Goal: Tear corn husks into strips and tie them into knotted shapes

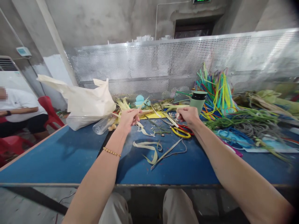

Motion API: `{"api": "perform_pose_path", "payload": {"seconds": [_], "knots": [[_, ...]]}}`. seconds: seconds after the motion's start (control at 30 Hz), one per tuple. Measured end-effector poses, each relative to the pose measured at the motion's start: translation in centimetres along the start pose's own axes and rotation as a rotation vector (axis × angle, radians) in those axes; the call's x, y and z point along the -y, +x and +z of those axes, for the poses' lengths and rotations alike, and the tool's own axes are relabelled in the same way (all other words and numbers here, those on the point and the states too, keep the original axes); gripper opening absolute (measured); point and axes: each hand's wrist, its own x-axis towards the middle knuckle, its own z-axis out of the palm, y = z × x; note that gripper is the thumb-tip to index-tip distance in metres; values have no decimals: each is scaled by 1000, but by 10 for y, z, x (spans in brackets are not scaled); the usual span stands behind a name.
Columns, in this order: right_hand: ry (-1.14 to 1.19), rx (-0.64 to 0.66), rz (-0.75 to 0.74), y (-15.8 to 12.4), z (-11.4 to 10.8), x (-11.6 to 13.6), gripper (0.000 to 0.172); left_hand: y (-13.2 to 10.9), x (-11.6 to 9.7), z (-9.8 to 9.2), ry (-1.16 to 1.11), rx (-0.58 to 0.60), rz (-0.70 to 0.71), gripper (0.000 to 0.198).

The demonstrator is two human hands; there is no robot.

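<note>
My left hand (130,119) is closed over the middle of the blue table, its fingers pinching a thin pale husk strip (140,108) whose tip pokes up. To the right, my right hand (188,115) is closed too, with a small pale bit at its fingertips that I cannot make out clearly. Just below it lie scissors (181,132) with yellow and red handles. Curled pale husk strips (153,155) and a long thin stalk (167,153) are scattered on the table between my forearms. Behind my right hand stands a green cup with a black lid (197,101).
A white plastic bag (90,101) and a clear plastic bottle (102,124) stand left. Colourful strips (218,93), green cords (243,119) and blue cords (235,137) crowd the right. A perforated metal panel (130,68) borders the back. A person (22,107) sits far left.
</note>
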Motion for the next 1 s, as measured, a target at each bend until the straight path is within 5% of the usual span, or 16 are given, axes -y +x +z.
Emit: {"api": "perform_pose_path", "payload": {"seconds": [0.2, 0.37, 0.7, 0.83, 1.0], "knots": [[398, 325, 163, -48, 54, 34, 17, 0, 15, 12, 100, -51, -73, 19], [390, 491, 181, -69, 73, 34, 30, -10, 17, 27, 41, 10, -103, 13], [173, 424, -9, -71, 74, 29, 44, -18, 18, 38, 78, 78, -35, 22], [117, 382, -28, -72, 74, 31, 45, -21, 19, 42, -99, 202, -114, 23], [113, 338, 8, -73, 75, 31, 46, -20, 23, 44, -216, 196, -219, 16]]}}
